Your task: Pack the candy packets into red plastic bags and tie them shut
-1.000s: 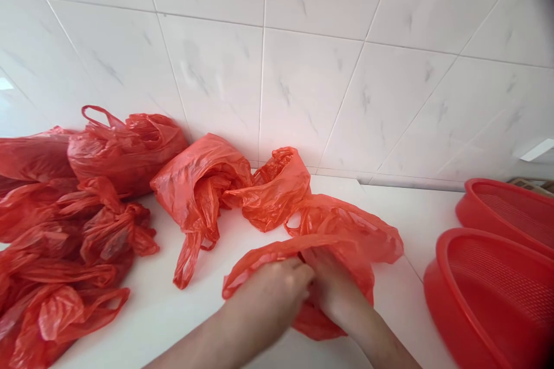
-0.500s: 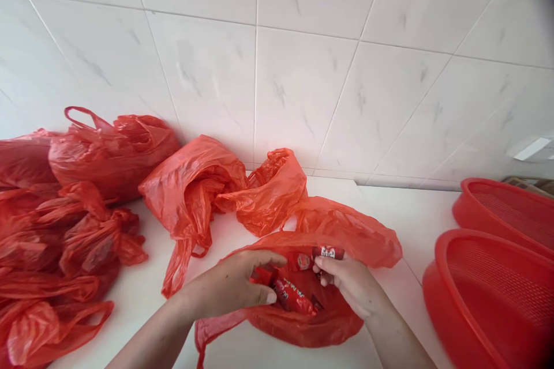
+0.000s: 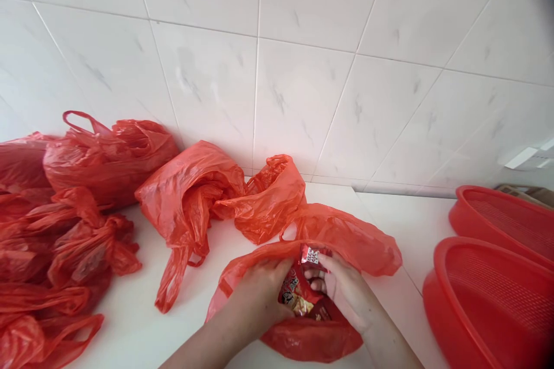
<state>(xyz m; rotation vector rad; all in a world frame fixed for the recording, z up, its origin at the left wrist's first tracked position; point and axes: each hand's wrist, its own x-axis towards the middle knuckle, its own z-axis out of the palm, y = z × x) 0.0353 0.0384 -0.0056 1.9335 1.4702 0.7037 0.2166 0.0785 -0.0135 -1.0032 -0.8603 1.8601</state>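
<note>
A red plastic bag (image 3: 311,340) lies with its mouth open in front of me, small wrapped snack packets inside. My right hand (image 3: 341,285), fingers curled, pinches a small red packet (image 3: 310,255) with white patches and dark lettering at the bag's far side. My left hand (image 3: 264,291) reaches into the bag from the left, thumb and fingers apart beside a red packet with dark-and-white print (image 3: 289,288). Between the hands lie a gold-coloured packet (image 3: 302,305) and a dark red one (image 3: 321,310). The left palm is hidden from view.
More crumpled red bags (image 3: 190,190) lie behind and to the left, with a heap of red bags (image 3: 78,242) at far left. Two red mesh baskets (image 3: 454,288) stand at the right. A white tiled wall (image 3: 303,98) closes off the back of the white table (image 3: 130,323).
My left hand has moved right, deeper into the bag. The long red packet beside it no longer shows, and gold and patterned packets are now visible. My right hand still holds a red packet.
</note>
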